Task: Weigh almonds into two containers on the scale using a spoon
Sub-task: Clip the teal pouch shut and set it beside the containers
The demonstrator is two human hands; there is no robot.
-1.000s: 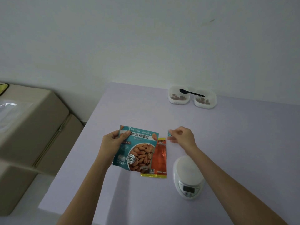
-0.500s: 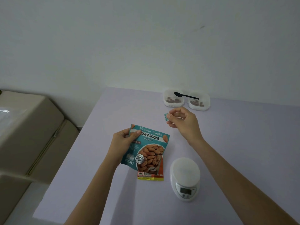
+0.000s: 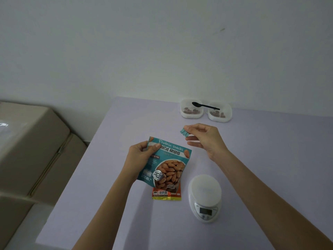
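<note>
From my head camera, I judge that I am at the opening step: my left hand (image 3: 142,154) grasps the glossy teal foil pouch of roasted almonds (image 3: 165,163) by its upper left corner, near the middle of the frame, and holds it above the table. My right hand (image 3: 207,139) pinches a small teal strip of torn foil (image 3: 184,132) between thumb and forefinger, just above the right corner of the pouch and apart from it. The top of the pouch seems to be open, but I cannot see inside it.

Under the pouch lies a flat orange and gold packet with a barcode (image 3: 166,194), on the pale lilac matte table (image 3: 108,177). To the lower right stands the white round plastic kitchen scale (image 3: 204,198), with a smooth domed plate and a small dark display; nothing is on it.

In the upper right of the table, near the wall, two white translucent rounded plastic containers (image 3: 206,110) stand side by side, each with some brown pieces inside. A thin black plastic spoon (image 3: 205,105) rests across their rims.

The next move, I think, asks me to put down the strip, bring one container to the scale, and take the spoon. The foil is thin and crinkly, so the pouch may tip if I hold it loosely.
</note>
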